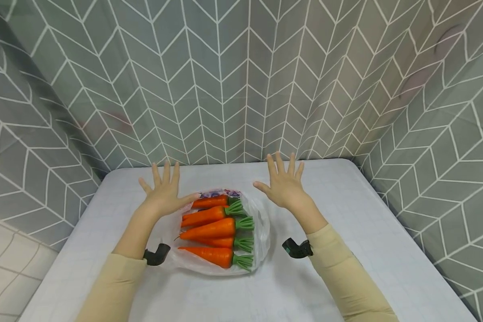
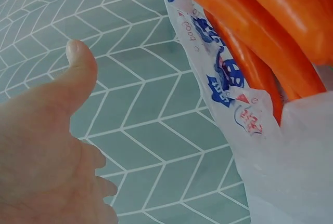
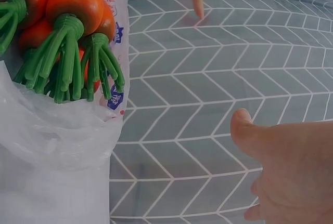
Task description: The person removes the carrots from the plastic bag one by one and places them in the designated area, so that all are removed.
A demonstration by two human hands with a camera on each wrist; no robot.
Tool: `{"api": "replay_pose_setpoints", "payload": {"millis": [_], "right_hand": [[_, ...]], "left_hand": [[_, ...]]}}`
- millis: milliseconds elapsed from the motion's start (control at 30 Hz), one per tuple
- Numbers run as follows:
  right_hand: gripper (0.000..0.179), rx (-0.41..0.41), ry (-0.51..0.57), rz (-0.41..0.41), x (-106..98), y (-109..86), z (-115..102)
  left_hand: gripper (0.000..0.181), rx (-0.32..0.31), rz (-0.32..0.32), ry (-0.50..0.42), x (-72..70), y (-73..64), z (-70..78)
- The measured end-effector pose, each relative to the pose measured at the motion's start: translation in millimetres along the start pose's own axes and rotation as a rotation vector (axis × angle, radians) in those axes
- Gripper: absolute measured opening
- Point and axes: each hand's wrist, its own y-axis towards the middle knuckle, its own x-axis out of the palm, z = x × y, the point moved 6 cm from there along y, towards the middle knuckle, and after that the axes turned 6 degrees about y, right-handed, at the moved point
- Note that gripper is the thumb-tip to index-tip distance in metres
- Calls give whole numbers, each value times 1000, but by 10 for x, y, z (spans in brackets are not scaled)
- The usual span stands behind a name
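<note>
Several orange carrots [image 1: 209, 230] with short green stem ends [image 1: 243, 241] lie side by side on a white plastic bag [image 1: 261, 228] with blue and red print. To their left, my left hand [image 1: 163, 194] is held up with its fingers spread, its thumb overlapping the bag's upper edge in the head view. On the other side my right hand [image 1: 285, 185] is raised likewise, fingers apart and holding nothing. In the left wrist view the thumb [image 2: 80, 76] points away from the carrots [image 2: 250, 37]. The right wrist view shows the carrots' green stems [image 3: 67, 57] left of the right hand [image 3: 296, 167].
A table with a white cloth [image 1: 306, 286] bears the bag. Grey-green curtains [image 1: 233, 89] with white zigzag lines hang behind and along the right side. White tiles [image 1: 8, 264] show at the lower left. Dark wrist devices [image 1: 157, 255] are strapped at both sleeves.
</note>
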Motion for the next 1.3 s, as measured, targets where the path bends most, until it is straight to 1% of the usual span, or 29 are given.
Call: {"api": "replay_pose_setpoints", "payload": {"millis": [133, 300, 467, 567, 667, 800, 967, 1067, 1133, 1200, 1300], "right_hand": [[89, 5, -4, 2, 11, 7, 4], [89, -1, 10, -2, 22, 20, -1], [89, -6, 8, 1, 22, 21, -15], [89, -10, 7, 14, 13, 10, -19], [90, -22, 8, 21, 7, -18, -29], [90, -42, 12, 23, 15, -55, -51], [89, -46, 15, 40, 18, -56, -31], [88, -49, 9, 41, 30, -52, -22], [88, -51, 8, 37, 48, -52, -23], [88, -52, 6, 34, 70, -54, -29], [88, -58, 17, 27, 101, -60, -42]], "left_hand": [[113, -3, -15, -9, 34, -40, -39], [124, 5, -32, -25, 86, -59, -73], [130, 56, -20, -60, 142, -57, -119], [132, 85, -10, -62, 172, -64, -150], [131, 104, -8, -83, 201, -92, -179], [131, 107, -20, -129, 207, -164, -216], [135, 105, -33, -147, 228, -185, -253], [135, 114, -51, -167, 300, -194, -290], [134, 134, -59, -187, 350, -218, -309], [133, 150, -70, -208, 399, -254, -331], [132, 163, -77, -223, 444, -345, -341]]}}
